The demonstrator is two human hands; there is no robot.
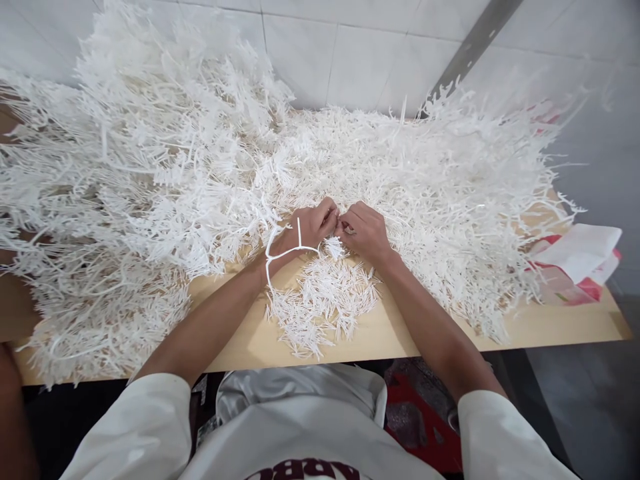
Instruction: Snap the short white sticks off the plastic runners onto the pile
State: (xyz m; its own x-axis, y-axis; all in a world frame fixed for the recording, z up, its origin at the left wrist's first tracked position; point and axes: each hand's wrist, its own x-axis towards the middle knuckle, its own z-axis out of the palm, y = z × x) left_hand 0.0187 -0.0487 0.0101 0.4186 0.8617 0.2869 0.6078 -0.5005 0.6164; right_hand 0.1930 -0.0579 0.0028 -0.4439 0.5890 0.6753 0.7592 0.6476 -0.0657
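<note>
My left hand [314, 225] and my right hand [366, 230] meet fingertip to fingertip above the table. Both are closed in a pinch. A bare white branched plastic stem [284, 253] hangs from my left hand and lies across that wrist. A small white tuft [333, 248] of thin prongs shows just under the fingers. What my right fingertips pinch is hidden behind them. Directly below my hands, between the forearms, lies a small heap of short loose white plastic pieces [325, 300].
Big tangled piles of white branched plastic pieces rise at the left [150, 147] and spread to the right [450, 180]. A red and white plastic bag [575, 263] sits at the right end of the tan table [395, 337]. A tiled wall [310, 53] stands behind.
</note>
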